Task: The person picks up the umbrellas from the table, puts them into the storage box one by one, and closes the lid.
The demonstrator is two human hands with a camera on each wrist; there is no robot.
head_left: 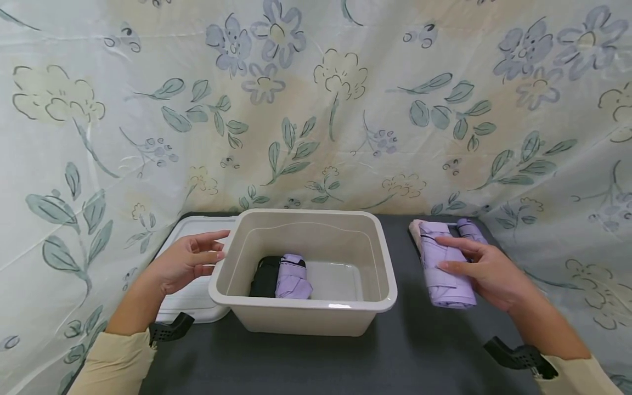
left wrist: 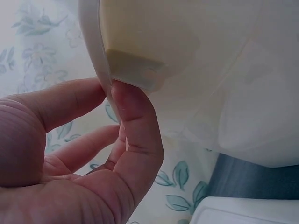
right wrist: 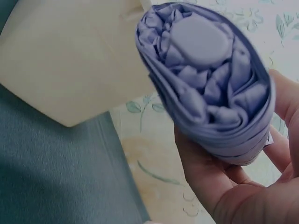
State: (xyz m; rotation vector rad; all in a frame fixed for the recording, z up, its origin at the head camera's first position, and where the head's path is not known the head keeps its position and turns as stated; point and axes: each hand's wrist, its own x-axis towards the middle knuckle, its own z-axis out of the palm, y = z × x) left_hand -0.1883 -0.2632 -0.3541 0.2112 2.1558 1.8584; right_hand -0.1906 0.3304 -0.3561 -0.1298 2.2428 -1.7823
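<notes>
Your right grip (head_left: 486,271) is clamped on a folded purple umbrella (head_left: 444,277); your left grip (head_left: 184,263) pinches the beige bin (head_left: 306,321) standing between them. Just beyond the right grip, a purple roll (head_left: 471,230) lies on the bench (head_left: 419,356).

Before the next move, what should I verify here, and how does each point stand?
1. Right hand holds lavender folded umbrella: ok.
2. Left hand pinches rim of storage bin: ok.
3. Lid off: ok, beside the bin.
4. Room inside: ok, uncovered space right of black folded umbrella and second lavender umbrella.
5. Held umbrella in bin: not ok, outside it.
6. Pink item beside it identified: cannot tell, mostly hidden.
</notes>
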